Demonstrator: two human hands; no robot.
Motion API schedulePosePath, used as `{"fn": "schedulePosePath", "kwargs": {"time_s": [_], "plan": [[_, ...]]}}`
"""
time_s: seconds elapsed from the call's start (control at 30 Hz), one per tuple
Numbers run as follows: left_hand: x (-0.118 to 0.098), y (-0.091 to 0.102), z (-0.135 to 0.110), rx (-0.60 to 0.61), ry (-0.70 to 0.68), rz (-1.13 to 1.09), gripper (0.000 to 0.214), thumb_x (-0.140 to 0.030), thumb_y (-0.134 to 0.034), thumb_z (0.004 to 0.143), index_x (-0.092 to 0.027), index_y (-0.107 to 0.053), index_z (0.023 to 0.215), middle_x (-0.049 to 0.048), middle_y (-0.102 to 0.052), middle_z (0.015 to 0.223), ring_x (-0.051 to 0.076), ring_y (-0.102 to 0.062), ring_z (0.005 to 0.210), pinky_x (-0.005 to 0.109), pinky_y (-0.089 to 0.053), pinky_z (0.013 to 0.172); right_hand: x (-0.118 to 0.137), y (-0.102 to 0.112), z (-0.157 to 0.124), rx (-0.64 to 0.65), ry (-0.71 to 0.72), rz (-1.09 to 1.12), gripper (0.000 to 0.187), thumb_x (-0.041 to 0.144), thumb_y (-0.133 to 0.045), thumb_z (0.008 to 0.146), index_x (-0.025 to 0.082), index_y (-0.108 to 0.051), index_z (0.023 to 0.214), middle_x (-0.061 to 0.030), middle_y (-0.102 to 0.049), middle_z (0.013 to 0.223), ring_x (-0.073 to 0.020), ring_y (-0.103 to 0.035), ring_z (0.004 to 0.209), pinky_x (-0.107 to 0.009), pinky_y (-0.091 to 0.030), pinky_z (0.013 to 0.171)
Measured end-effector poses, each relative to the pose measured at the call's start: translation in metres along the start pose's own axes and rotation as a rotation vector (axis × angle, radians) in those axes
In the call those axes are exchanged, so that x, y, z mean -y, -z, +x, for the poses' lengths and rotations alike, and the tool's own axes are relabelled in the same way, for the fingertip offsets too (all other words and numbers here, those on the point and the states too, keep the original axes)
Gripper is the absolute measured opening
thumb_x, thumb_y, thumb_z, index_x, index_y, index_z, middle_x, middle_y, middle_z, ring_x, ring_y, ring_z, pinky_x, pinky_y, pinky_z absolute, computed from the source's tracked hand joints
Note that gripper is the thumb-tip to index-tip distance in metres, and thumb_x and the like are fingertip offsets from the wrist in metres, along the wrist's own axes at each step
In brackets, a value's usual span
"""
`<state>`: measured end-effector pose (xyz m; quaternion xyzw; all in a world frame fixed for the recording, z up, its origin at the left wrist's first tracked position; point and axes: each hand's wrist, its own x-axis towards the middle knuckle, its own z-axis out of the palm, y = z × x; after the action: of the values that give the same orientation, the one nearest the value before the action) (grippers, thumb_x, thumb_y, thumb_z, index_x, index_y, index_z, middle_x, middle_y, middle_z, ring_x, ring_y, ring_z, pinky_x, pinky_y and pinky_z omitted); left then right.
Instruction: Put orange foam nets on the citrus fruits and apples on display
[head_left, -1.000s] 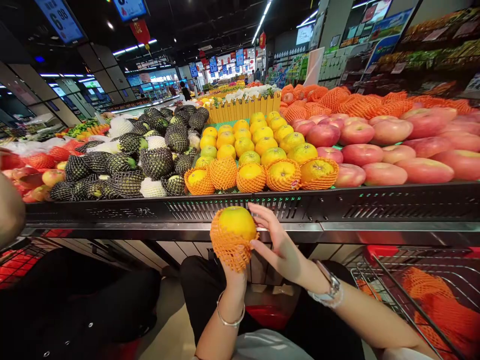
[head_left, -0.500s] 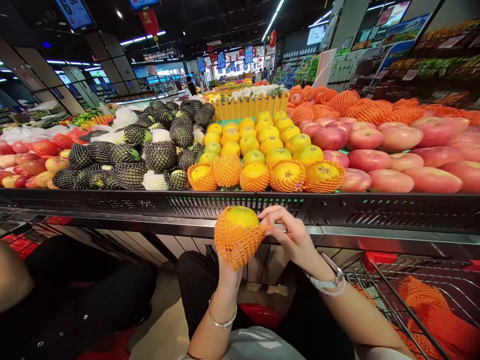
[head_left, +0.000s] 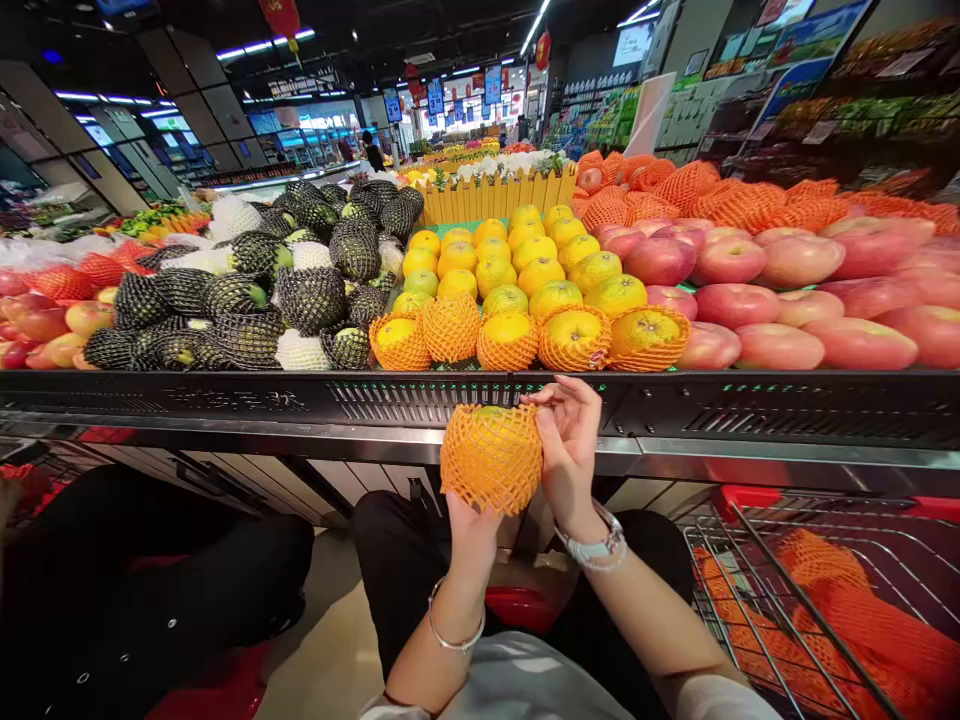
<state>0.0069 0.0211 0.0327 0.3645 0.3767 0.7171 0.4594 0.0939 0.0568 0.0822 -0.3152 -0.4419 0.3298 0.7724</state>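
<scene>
My left hand (head_left: pixel 471 528) cups from below a yellow citrus fruit wrapped in an orange foam net (head_left: pixel 491 455), held in front of the display's black front edge (head_left: pixel 300 398). My right hand (head_left: pixel 566 450) presses against the fruit's right side, its fingers pinching the top edge of the net. The net covers nearly all of the fruit. Just behind, on the display, lies a front row of netted citrus (head_left: pixel 510 340) with bare yellow ones (head_left: pixel 495 270) stacked behind.
Dark-netted green fruits (head_left: pixel 247 300) fill the display's left, pink apples (head_left: pixel 780 300) its right. A wire cart (head_left: pixel 810 590) holding orange nets stands at lower right. Another person's dark clothing (head_left: pixel 135 590) is at lower left. A yellow fence (head_left: pixel 495 198) divides the far stand.
The net has been drawn up over the fruit, which showed its yellow top before. My right hand went from open beside the fruit to pinching the net's top edge.
</scene>
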Motion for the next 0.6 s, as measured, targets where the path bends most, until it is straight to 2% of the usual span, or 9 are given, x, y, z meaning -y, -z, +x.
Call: {"fn": "schedulePosePath", "kwargs": {"time_s": [0.07, 0.13, 0.23, 0.37, 0.4, 0.43, 0.5, 0.53, 0.6], "plan": [[0.003, -0.002, 0.002, -0.028, -0.056, 0.115, 0.088, -0.054, -0.082, 0.055, -0.021, -0.048, 0.129, 0.0142, -0.065, 0.118, 0.029, -0.065, 0.107, 0.037, -0.054, 0.091, -0.003, -0.001, -0.016, 0.036, -0.217, 0.134, 0.05, 0.052, -0.061, 0.083, 0.026, -0.047, 0.123, -0.007, -0.057, 0.117, -0.0207, -0.057, 0.11, -0.039, -0.048, 0.098], [0.003, -0.002, 0.004, 0.041, -0.09, 0.293, 0.07, -0.05, -0.08, 0.062, -0.018, -0.056, 0.12, 0.0143, -0.068, 0.112, 0.029, -0.066, 0.104, 0.041, -0.053, 0.094, -0.005, 0.001, -0.032, 0.113, -0.422, 0.282, 0.073, 0.056, -0.073, 0.07, 0.025, -0.044, 0.131, -0.0094, -0.053, 0.131, -0.0263, -0.053, 0.121, -0.042, -0.048, 0.1], [-0.011, 0.001, 0.004, 0.365, -0.119, 0.604, 0.044, -0.038, -0.068, 0.078, -0.017, -0.062, 0.117, 0.0145, -0.067, 0.116, 0.031, -0.062, 0.113, 0.049, -0.046, 0.103, -0.009, 0.007, -0.044, 0.075, -0.615, 0.412, 0.087, 0.045, -0.08, 0.063, 0.027, -0.038, 0.138, -0.009, -0.058, 0.13, -0.0296, -0.056, 0.119, -0.046, -0.05, 0.098], [-0.046, 0.015, -0.003, 0.793, -0.161, 0.778, 0.045, -0.031, -0.064, 0.082, -0.022, -0.059, 0.126, 0.0134, -0.061, 0.128, 0.032, -0.053, 0.125, 0.05, -0.042, 0.108, -0.017, 0.021, -0.039, -0.182, -0.604, 0.429, 0.067, 0.053, -0.063, 0.077, 0.026, -0.045, 0.136, -0.0076, -0.059, 0.13, -0.0259, -0.058, 0.117, -0.044, -0.049, 0.099], [-0.053, 0.019, -0.003, 0.798, -0.171, 0.749, 0.039, -0.032, -0.062, 0.085, -0.024, -0.062, 0.123, 0.012, -0.061, 0.129, 0.031, -0.053, 0.125, 0.05, -0.041, 0.109, -0.018, 0.026, -0.038, -0.238, -0.561, 0.4, 0.066, 0.053, -0.061, 0.078, 0.027, -0.044, 0.136, -0.0072, -0.057, 0.132, -0.0251, -0.058, 0.117, -0.043, -0.048, 0.1], [-0.057, 0.023, -0.003, 0.729, -0.191, 0.694, 0.035, -0.033, -0.058, 0.088, -0.026, -0.062, 0.122, 0.0106, -0.06, 0.131, 0.03, -0.052, 0.127, 0.049, -0.04, 0.109, -0.02, 0.03, -0.037, -0.277, -0.511, 0.361, 0.067, 0.052, -0.061, 0.079, 0.029, -0.041, 0.138, -0.0067, -0.055, 0.135, -0.0245, -0.057, 0.118, -0.043, -0.048, 0.1], [-0.058, 0.027, 0.001, 0.467, -0.238, 0.519, 0.042, -0.041, -0.053, 0.091, -0.029, -0.054, 0.131, 0.0093, -0.052, 0.14, 0.029, -0.047, 0.131, 0.048, -0.037, 0.111, -0.022, 0.037, -0.038, -0.292, -0.406, 0.278, 0.072, 0.05, -0.065, 0.077, 0.032, -0.035, 0.141, -0.0065, -0.049, 0.14, -0.0248, -0.054, 0.121, -0.044, -0.047, 0.101], [-0.055, 0.027, 0.003, 0.362, -0.239, 0.422, 0.054, -0.049, -0.054, 0.088, -0.03, -0.045, 0.138, 0.0098, -0.045, 0.146, 0.029, -0.043, 0.134, 0.048, -0.036, 0.112, -0.022, 0.039, -0.04, -0.249, -0.351, 0.232, 0.076, 0.05, -0.068, 0.076, 0.031, -0.034, 0.141, -0.0072, -0.046, 0.142, -0.0259, -0.052, 0.124, -0.045, -0.046, 0.102], [-0.043, 0.023, 0.009, 0.356, -0.147, 0.27, 0.086, -0.064, -0.06, 0.077, -0.03, -0.025, 0.148, 0.0119, -0.03, 0.154, 0.031, -0.035, 0.139, 0.047, -0.034, 0.113, -0.021, 0.041, -0.046, -0.088, -0.235, 0.116, 0.083, 0.053, -0.075, 0.069, 0.028, -0.037, 0.139, -0.0099, -0.043, 0.143, -0.03, -0.047, 0.128, -0.047, -0.043, 0.105]]}}
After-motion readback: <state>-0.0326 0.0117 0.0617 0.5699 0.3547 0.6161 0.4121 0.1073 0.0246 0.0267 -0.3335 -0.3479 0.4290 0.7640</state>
